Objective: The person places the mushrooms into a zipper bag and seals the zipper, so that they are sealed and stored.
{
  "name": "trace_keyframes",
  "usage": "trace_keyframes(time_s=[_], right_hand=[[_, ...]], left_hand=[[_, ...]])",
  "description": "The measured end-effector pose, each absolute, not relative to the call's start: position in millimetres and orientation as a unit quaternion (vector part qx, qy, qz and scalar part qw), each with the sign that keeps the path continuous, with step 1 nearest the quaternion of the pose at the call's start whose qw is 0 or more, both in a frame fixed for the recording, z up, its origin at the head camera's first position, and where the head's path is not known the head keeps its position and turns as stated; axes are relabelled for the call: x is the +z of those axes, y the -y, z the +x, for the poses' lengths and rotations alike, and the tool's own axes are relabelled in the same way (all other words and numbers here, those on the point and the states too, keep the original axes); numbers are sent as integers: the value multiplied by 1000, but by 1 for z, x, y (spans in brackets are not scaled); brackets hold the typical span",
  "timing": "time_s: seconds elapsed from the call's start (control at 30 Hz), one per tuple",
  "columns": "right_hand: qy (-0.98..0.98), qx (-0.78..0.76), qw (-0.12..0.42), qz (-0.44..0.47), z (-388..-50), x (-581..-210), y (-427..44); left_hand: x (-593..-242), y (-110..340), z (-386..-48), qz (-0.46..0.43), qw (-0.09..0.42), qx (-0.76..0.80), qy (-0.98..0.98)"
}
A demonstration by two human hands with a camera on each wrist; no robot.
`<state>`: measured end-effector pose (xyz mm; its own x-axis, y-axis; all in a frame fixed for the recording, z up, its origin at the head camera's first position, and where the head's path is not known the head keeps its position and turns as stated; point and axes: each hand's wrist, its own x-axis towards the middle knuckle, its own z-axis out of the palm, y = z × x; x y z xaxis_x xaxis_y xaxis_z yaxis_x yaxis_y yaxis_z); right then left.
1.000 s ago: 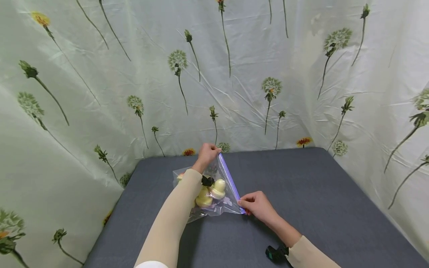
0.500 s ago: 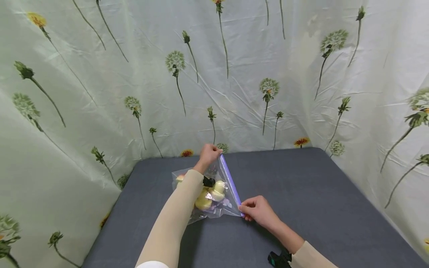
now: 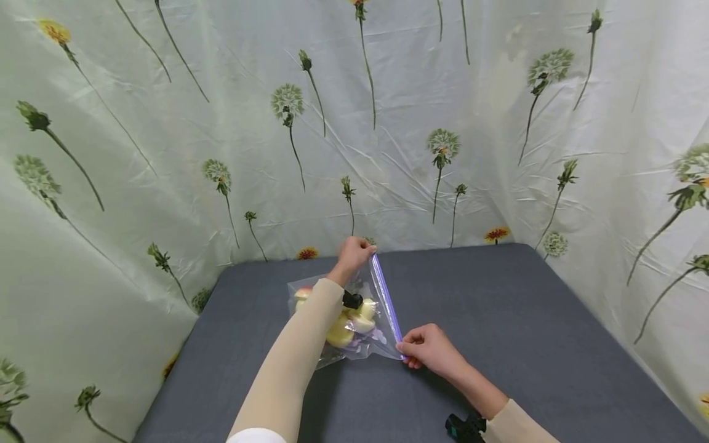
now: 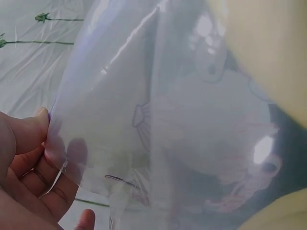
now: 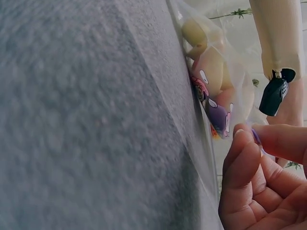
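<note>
A clear zip bag (image 3: 354,354) with a purple zip strip (image 3: 388,298) stands tilted at the middle of the table. Inside are several pale yellow rounded things (image 3: 340,333), partly covered by the left forearm; their kind cannot be told. My left hand (image 3: 354,255) pinches the far end of the strip between thumb and fingers, and the left wrist view shows the clear film (image 4: 110,96) beside them. At the near corner, the thumb and forefinger of my right hand (image 3: 432,352) pinch the strip's other end. Purple and pink printing (image 5: 218,116) shows on the bag in the right wrist view.
The table (image 3: 498,320) has a dark grey cloth top. Behind it and at both sides hangs a pale curtain (image 3: 388,154) printed with dandelions. A black camera (image 3: 352,299) sits on the left wrist, another (image 3: 464,426) on the right.
My left hand has moved a little to the right, carrying the far end of the zip strip with it, so the strip stands steeper. The right hand keeps its pinch on the near corner.
</note>
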<state>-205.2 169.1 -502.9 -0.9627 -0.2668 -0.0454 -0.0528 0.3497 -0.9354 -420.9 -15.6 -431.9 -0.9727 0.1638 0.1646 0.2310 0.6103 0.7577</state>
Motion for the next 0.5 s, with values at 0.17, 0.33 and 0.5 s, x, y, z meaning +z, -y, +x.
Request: trace_keyframes(time_s=[0.17,0.33,0.5], right_hand=[[-819,-556,96,-104,-206,-500,-175],[-817,-556,103,-110,-203,-501,-180],[-812,-562,113,-110,-200,-496,-189]], left_hand=[[-433,9,-422,-122,41,-438,890],[-433,1,-419,-140,26,-445,884],[-432,-11,-416,-146,8,-451,881]])
